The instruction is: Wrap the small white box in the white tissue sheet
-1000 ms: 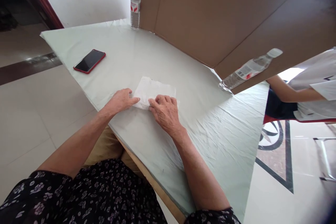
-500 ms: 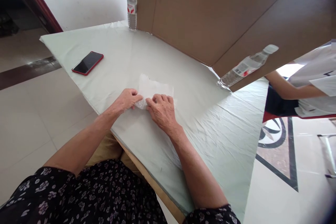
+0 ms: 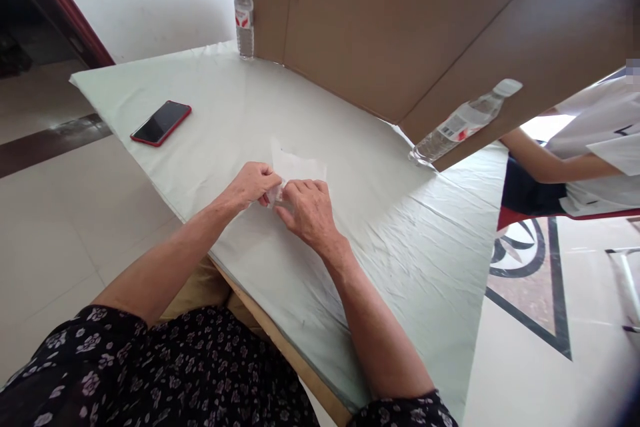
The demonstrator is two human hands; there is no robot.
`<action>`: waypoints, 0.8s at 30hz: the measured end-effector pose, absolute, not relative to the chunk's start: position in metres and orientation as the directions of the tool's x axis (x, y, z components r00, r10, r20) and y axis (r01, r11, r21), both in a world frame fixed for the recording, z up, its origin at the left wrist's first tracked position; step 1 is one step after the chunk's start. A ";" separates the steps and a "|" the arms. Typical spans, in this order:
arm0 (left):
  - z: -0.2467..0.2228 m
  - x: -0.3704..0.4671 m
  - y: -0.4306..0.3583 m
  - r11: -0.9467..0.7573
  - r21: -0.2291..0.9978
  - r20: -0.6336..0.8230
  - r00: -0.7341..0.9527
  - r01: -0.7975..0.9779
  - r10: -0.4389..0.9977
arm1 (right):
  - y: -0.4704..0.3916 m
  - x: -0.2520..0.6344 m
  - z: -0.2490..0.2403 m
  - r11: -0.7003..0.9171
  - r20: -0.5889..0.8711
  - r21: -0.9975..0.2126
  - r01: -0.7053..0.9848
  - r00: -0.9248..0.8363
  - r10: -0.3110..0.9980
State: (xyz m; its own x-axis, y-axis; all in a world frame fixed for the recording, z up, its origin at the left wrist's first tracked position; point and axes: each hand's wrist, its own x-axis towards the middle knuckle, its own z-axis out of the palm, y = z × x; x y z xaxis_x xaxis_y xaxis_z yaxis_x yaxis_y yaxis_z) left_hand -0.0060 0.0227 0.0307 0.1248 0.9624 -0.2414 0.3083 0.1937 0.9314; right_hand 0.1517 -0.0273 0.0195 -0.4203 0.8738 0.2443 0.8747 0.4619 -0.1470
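A thin, whitish translucent sheet (image 3: 300, 167), perhaps plastic or a bag, lies on the pale green tablecloth (image 3: 220, 93) near the middle of the view. My left hand (image 3: 256, 184) pinches its near left edge between thumb and fingers. Just to the right, my right hand (image 3: 309, 210) rests over the near part of the sheet, fingers curled and pressed on it, thumb held lower. The two hands almost touch. What lies beneath the right fingers is hidden.
A phone with a red case (image 3: 161, 123) lies at the left. One water bottle (image 3: 244, 19) stands upright at the back; another bottle (image 3: 463, 125) appears tilted at the right. A brown cardboard panel (image 3: 370, 27) borders the back. Beyond it at right is a person's arm (image 3: 555, 163).
My left hand has moved slightly right, closer to my right hand, and the sheet's near left edge is gathered. The right thumb has shifted down and away from the fingers. The view has shifted slightly.
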 end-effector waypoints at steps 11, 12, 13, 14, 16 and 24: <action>0.050 0.002 0.027 0.045 0.844 -0.126 0.116 0.534 0.985 | -0.031 0.160 0.040 0.493 0.164 -0.244 0.835 -0.465 0.870; 0.052 0.002 0.027 0.065 0.852 -0.149 0.122 0.520 0.981 | -0.031 0.161 0.041 0.492 0.155 -0.243 0.836 -0.467 0.871; 0.053 0.002 0.026 0.083 0.855 -0.171 0.129 0.511 0.977 | -0.030 0.160 0.042 0.491 0.146 -0.242 0.837 -0.469 0.871; 0.053 0.002 0.026 0.095 0.857 -0.190 0.139 0.507 0.972 | -0.030 0.160 0.043 0.489 0.139 -0.239 0.839 -0.469 0.872; 0.054 0.002 0.026 0.103 0.859 -0.217 0.174 0.502 0.961 | -0.030 0.160 0.045 0.488 0.135 -0.236 0.840 -0.469 0.873; 0.045 -0.011 0.028 0.067 0.906 -0.247 0.393 0.418 0.886 | -0.029 0.163 0.043 0.505 0.196 -0.288 0.813 -0.467 0.862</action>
